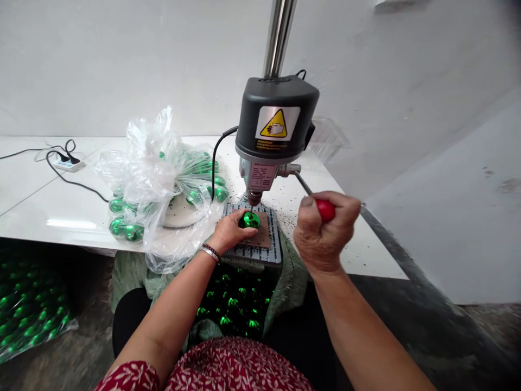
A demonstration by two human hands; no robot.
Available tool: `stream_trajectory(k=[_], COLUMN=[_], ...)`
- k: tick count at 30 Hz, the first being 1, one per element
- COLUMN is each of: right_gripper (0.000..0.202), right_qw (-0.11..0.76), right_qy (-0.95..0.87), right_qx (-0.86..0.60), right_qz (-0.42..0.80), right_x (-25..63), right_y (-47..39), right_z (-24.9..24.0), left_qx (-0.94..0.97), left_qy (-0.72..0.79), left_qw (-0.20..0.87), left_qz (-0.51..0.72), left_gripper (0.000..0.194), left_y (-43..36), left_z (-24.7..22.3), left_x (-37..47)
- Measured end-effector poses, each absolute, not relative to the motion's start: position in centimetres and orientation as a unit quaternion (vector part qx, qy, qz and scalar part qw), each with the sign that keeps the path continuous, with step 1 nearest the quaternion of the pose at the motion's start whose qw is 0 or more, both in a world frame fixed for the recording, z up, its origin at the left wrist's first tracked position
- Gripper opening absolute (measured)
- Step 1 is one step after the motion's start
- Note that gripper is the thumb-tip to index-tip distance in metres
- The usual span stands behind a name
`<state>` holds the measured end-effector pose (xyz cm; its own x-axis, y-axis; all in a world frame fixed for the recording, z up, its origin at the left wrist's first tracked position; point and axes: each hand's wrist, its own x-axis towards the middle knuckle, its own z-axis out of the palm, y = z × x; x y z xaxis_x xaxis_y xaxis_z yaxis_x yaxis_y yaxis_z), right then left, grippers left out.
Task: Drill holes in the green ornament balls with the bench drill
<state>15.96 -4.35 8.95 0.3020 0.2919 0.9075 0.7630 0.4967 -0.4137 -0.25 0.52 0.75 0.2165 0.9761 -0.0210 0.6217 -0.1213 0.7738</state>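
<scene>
My left hand [233,230] grips a shiny green ball [249,220] on a brown board [260,239] over the drill press base [277,251]. Right above the ball is the chuck [255,197] with its thin bit; whether the bit touches or enters the ball I cannot tell. My right hand [328,231] is closed round the red knob [325,210] of the feed lever [303,182], to the right of the black drill press [279,119]. The left thumb and fingers lie around the ball's side.
A clear plastic bag [148,174] with green balls stands left on the white table [81,201]. Behind it lies a power strip [69,163] with cords. A sack [293,277] of green balls hangs below the base; another bag [30,309] lies on the floor. Dark shavings litter the tabletop.
</scene>
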Motion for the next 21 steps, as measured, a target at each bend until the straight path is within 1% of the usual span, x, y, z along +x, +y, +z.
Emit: stream_trajectory(k=[2, 3, 5, 8, 11, 16, 17, 18, 21], right_gripper=[0.020, 0.019, 0.016, 0.015, 0.014, 0.015, 0.014, 0.014, 0.015], right_qw=[0.658, 0.657, 0.632, 0.595, 0.592, 0.607, 0.606, 0.605, 0.610], right_qy=[-0.557, -0.548, -0.545, -0.520, -0.521, -0.539, -0.532, -0.525, -0.511], right_qx=[-0.481, -0.502, -0.549, -0.612, -0.614, -0.584, -0.591, -0.598, -0.605], right_qz=[-0.160, -0.123, -0.038, 0.021, 0.024, -0.011, -0.015, -0.017, -0.028], right_x=[16.0, 16.1, 16.1, 16.1, 16.3, 16.8, 16.8, 16.8, 16.9], right_y=[-3.6, -3.1, -2.1, -1.2, -0.9, -0.6, -0.5, -0.5, -0.2], right_z=[11.7, 13.3, 16.3, 18.9, 18.9, 17.6, 17.5, 17.5, 17.4], left_qx=[0.700, 0.698, 0.691, 0.698, 0.732, 0.760, 0.753, 0.740, 0.682], left_qy=[0.570, 0.572, 0.575, 0.563, 0.532, 0.505, 0.516, 0.535, 0.621], left_qw=[0.332, 0.329, 0.329, 0.321, 0.321, 0.347, 0.343, 0.331, 0.253], left_qz=[0.272, 0.277, 0.289, 0.305, 0.279, 0.216, 0.223, 0.239, 0.293], left_gripper=[0.061, 0.057, 0.049, 0.046, 0.054, 0.068, 0.066, 0.060, 0.035], left_y=[0.4, 0.2, -0.4, -2.0, -4.3, -7.9, -8.1, -8.0, -5.5], left_z=[0.7, 0.7, 1.0, 1.7, 2.9, 5.6, 6.1, 6.4, 6.3], left_x=[-0.1, 0.0, 0.0, -0.8, -2.7, -7.1, -7.9, -8.7, -11.1])
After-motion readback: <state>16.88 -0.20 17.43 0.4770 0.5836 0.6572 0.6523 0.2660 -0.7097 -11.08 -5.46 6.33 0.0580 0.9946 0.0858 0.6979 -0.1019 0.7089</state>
